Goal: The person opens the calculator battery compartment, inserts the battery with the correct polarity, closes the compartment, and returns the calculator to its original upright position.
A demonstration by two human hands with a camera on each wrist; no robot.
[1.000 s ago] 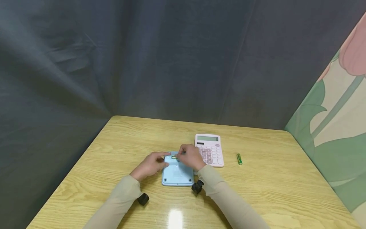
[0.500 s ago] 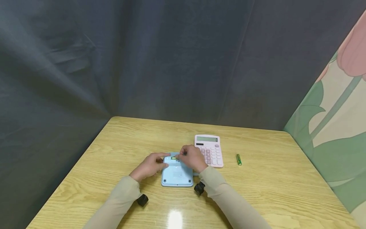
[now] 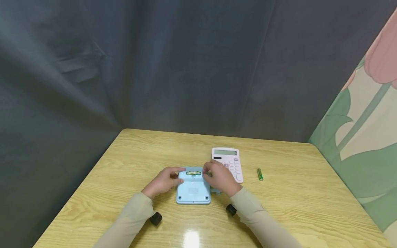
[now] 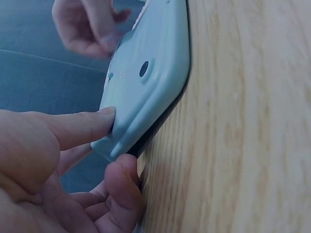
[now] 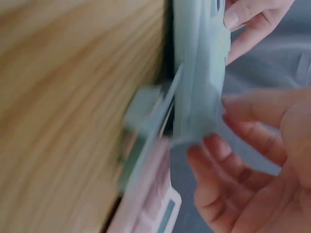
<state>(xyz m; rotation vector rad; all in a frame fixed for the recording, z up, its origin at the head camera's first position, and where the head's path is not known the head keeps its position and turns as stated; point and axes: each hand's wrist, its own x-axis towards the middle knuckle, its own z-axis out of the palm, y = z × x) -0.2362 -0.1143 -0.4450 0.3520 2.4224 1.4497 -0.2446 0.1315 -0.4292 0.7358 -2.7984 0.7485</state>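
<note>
A light blue calculator [image 3: 193,193] lies face down on the table, its battery slot uncovered. One green battery [image 3: 193,173] sits lengthwise in that slot. My left hand [image 3: 164,181] pinches the calculator's upper left edge, with the thumb on the back and a finger at the underside in the left wrist view. At the upper right corner is my right hand [image 3: 221,176]; the right wrist view has its fingers loosely bent and thumb apart, with nothing held. Whether they touch the casing I cannot tell. A small light blue cover [image 3: 216,190] lies just right of the calculator.
A pink calculator [image 3: 225,152] lies face up behind my right hand, which hides part of its keys. Farther right on the wooden table [image 3: 294,193] lies a second green battery [image 3: 260,174]. A dark curtain [image 3: 198,69] hangs along the back edge.
My right hand has let go of the battery in the slot and moved right, so the whole battery shows. The left hand keeps its grip on the edge.
</note>
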